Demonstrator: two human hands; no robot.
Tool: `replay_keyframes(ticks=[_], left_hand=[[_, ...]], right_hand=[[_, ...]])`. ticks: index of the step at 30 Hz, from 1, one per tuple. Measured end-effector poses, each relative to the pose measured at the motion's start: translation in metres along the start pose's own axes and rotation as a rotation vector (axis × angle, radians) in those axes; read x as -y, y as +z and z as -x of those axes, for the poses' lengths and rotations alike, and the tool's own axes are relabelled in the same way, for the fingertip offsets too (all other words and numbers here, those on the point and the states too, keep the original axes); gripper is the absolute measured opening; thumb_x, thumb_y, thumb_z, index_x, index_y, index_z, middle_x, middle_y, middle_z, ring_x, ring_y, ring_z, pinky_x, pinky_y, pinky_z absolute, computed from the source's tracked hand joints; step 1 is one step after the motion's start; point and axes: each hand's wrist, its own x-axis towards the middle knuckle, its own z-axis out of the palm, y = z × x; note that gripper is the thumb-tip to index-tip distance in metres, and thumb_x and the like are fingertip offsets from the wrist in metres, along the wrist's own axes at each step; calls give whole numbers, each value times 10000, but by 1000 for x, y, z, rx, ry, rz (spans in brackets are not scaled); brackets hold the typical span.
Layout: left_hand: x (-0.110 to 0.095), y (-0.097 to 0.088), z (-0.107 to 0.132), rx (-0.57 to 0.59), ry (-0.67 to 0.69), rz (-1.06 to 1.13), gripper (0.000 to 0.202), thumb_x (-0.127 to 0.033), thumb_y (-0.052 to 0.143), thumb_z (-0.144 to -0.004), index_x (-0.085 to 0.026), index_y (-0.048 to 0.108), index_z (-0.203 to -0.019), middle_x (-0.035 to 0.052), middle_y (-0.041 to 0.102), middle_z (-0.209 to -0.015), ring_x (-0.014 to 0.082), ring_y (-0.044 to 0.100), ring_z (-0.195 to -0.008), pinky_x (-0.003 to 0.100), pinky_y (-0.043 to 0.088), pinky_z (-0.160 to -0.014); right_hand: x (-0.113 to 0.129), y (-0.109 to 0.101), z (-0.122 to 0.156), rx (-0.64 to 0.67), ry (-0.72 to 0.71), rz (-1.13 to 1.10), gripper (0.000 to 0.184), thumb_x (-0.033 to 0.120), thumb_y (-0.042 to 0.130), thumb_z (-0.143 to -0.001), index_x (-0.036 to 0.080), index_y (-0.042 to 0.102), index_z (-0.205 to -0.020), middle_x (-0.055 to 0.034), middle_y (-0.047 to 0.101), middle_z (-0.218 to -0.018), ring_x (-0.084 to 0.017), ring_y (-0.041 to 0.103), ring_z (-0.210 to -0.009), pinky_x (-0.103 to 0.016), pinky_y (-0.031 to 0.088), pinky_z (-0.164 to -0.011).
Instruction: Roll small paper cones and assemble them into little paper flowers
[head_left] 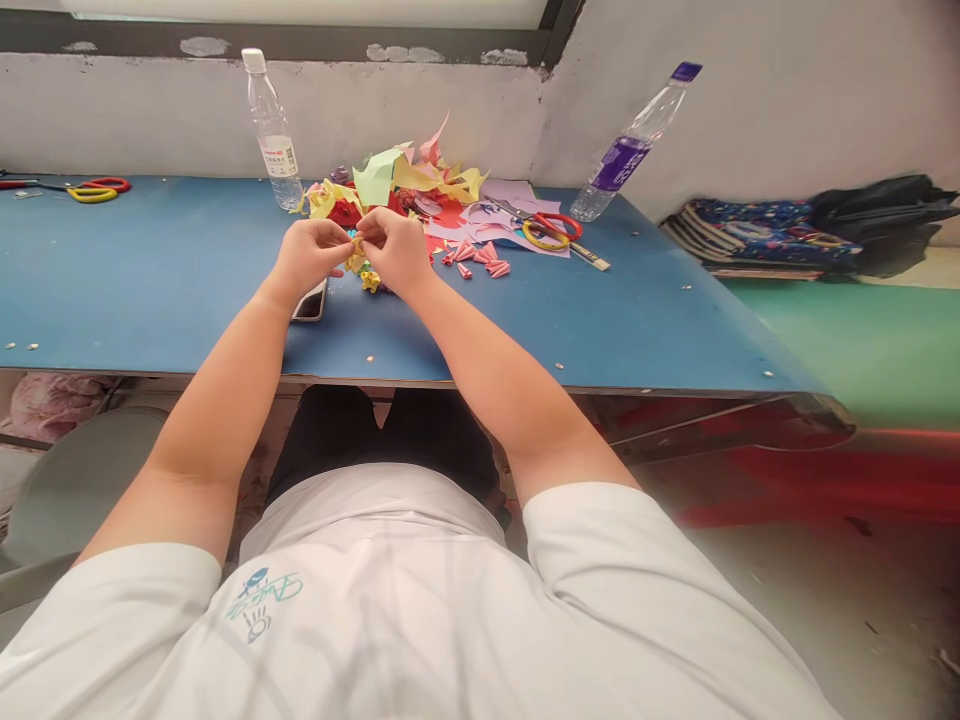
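Note:
My left hand [309,255] and my right hand [394,250] meet above the blue table [150,290], fingers pinched together on a small yellow folded paper piece [355,243]. Just below them on the table lie more small yellow folded pieces [369,281]. A phone [310,302] lies under my left wrist. To the right of my right hand sit several small pink folded paper pieces [480,255]. Behind the hands is a heap of coloured paper scraps [405,180].
A clear water bottle [271,130] stands at the back; another with a purple label [634,140] leans against the wall. Red-and-yellow scissors [551,230] lie on lilac paper, another pair [96,188] at far left. Bags [787,230] lie beyond the table's right end.

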Motion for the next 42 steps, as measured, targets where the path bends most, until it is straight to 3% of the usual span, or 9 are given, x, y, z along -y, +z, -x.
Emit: replay_keyframes(ticks=[5,9,13,17,19,24,27,35,42], left_hand=[[6,-7,-3,-23,92,-118,135,-282,1030,-924,-226,906,-925,61,830,-892,236,771,-820,413,703,-824],[6,-11,-5,12,192,-170,164,-363,1029,-937,-247,914,-948,82,896,-1000,264,822,-947,431,716,-955],[-1,-12,-3,14,254,-193,240,-403,1075,-914,-257,886,-901,103,914,-1118,304,840,-1116,455,705,-1052],[-9,-12,3,75,230,-128,350,-503,1144,-909,-276,879,-888,87,867,-1060,293,794,-1051,442,679,-987],[-12,-13,7,107,220,-96,360,-546,1135,-936,-287,892,-882,84,842,-1015,289,761,-1029,430,654,-970],[-12,-14,8,77,178,-80,276,-416,1129,-906,-286,896,-833,79,788,-978,276,692,-1000,417,594,-964],[-9,-15,6,49,174,-75,212,-363,1094,-900,-280,907,-844,74,783,-984,256,661,-952,409,580,-940],[-4,-18,3,51,219,-134,175,-403,990,-903,-268,898,-840,65,784,-955,239,646,-891,403,550,-846],[-6,-18,4,62,228,-144,146,-382,974,-929,-281,907,-848,75,803,-993,239,633,-889,393,537,-824]], right_hand=[[15,-12,1,51,-19,-18,144,162,808,-1031,225,837,-1157,-64,912,-1140,-293,915,-1113,-496,775,-1148],[26,-20,-1,80,-28,-23,76,237,834,-1033,228,838,-1108,-57,921,-1120,-282,894,-1090,-473,757,-1112],[30,-27,-3,99,-13,-59,228,428,934,-1023,245,800,-1043,-47,910,-1062,-269,858,-1039,-461,744,-1037],[31,-36,-6,146,-48,-151,542,760,993,-973,271,764,-1007,-55,905,-1040,-220,786,-986,-439,690,-958],[32,-40,-6,179,-78,-184,591,818,945,-981,260,750,-995,-44,879,-1004,-167,736,-933,-414,627,-901],[45,-43,-4,221,-51,-103,199,379,897,-1000,271,738,-950,-11,844,-971,-199,717,-913,-411,627,-905],[57,-43,-3,213,-11,-53,93,256,860,-964,270,770,-948,-27,874,-982,-241,755,-941,-412,662,-928],[53,-42,-3,233,-26,-30,88,242,814,-940,270,749,-991,-45,888,-999,-280,842,-1001,-426,708,-1000],[46,-37,-3,197,-22,-17,397,362,973,-992,313,582,-944,-15,793,-944,-259,743,-938,-435,721,-932]])
